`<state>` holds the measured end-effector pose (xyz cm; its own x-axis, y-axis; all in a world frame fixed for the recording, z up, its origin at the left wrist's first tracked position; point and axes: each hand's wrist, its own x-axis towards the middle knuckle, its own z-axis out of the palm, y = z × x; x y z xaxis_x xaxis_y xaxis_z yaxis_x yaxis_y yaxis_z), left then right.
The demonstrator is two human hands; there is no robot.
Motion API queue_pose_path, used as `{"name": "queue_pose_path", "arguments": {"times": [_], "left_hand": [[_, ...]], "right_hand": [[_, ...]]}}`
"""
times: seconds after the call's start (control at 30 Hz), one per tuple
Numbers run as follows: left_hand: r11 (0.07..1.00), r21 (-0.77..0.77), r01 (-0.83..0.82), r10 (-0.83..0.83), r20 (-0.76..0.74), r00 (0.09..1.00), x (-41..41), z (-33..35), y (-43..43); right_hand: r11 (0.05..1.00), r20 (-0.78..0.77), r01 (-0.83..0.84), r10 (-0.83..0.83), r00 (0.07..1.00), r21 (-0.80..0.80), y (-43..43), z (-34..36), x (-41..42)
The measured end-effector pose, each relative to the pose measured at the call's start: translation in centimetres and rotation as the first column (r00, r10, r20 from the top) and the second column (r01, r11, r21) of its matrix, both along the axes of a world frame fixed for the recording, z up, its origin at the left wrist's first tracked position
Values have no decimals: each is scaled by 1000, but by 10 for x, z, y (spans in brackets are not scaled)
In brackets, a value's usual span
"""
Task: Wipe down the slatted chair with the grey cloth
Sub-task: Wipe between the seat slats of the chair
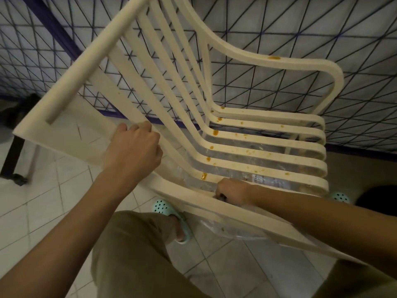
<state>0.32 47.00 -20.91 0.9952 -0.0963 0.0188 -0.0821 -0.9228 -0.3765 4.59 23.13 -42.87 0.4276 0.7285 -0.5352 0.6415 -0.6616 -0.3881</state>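
A cream slatted plastic chair (247,143) fills the head view, tilted toward me. Orange-brown spots dot its seat slats and far armrest. My left hand (133,151) grips a backrest slat near the chair's left side, fingers curled over its edge. My right hand (232,191) is closed around the nearest seat slat at the near armrest, with something dark just showing under its fingers. No grey cloth is in sight. Clear plastic sheeting (232,231) lies under the seat.
A wall or panel with dark criss-cross lines (322,93) stands right behind the chair. A dark furniture leg (12,160) stands at the left on the white tiled floor (53,201). My legs and mint clogs (169,214) are below the chair.
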Motion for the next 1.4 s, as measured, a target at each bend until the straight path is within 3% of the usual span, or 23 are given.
{"name": "queue_pose_path", "arguments": {"times": [0.1, 0.23, 0.37, 0.53, 0.7, 0.8, 0.9, 0.93, 0.97, 1.17, 1.3, 1.4], "left_hand": [[1000, -9, 10, -10, 15, 1000, -1, 0, -2], [999, -52, -3, 3, -3, 1000, 0, 3, -1], [944, -328, 17, -6, 35, 999, 0, 18, -5], [847, -507, 159, -23, 263, 964, 2, 73, 8], [768, -612, 191, 120, 429, 895, 24, 129, 44], [686, -725, 57, 233, 293, 927, 47, 132, 65], [401, -900, -169, 253, -68, 965, 62, 122, 71], [324, -923, -208, 255, -126, 959, 64, 122, 71], [311, -925, -220, 264, -138, 955, 65, 122, 70], [529, -831, -173, 230, -56, 972, 64, 121, 68], [733, -658, -173, 207, -27, 978, 66, 120, 65], [779, -603, -175, 206, -18, 978, 67, 119, 65]], "right_hand": [[995, -52, 95, -93, 994, 29, 8, 7, 2], [949, -86, 205, -190, 978, 241, 20, 42, 11], [825, -127, 337, -315, 941, 453, 30, 95, 11], [567, -240, 443, -398, 885, 695, 47, 157, 8], [306, -303, 451, -427, 852, 838, 85, 221, 17], [161, -307, 409, -437, 845, 898, 111, 255, 27], [43, -309, 365, -447, 840, 930, 141, 275, 33], [31, -303, 353, -449, 841, 935, 151, 278, 32], [36, -293, 345, -454, 842, 938, 160, 278, 30], [18, -325, 380, -480, 815, 925, 183, 231, 8], [57, -334, 425, -526, 782, 904, 180, 211, 1], [32, -366, 445, -518, 773, 895, 185, 227, 5]]}}
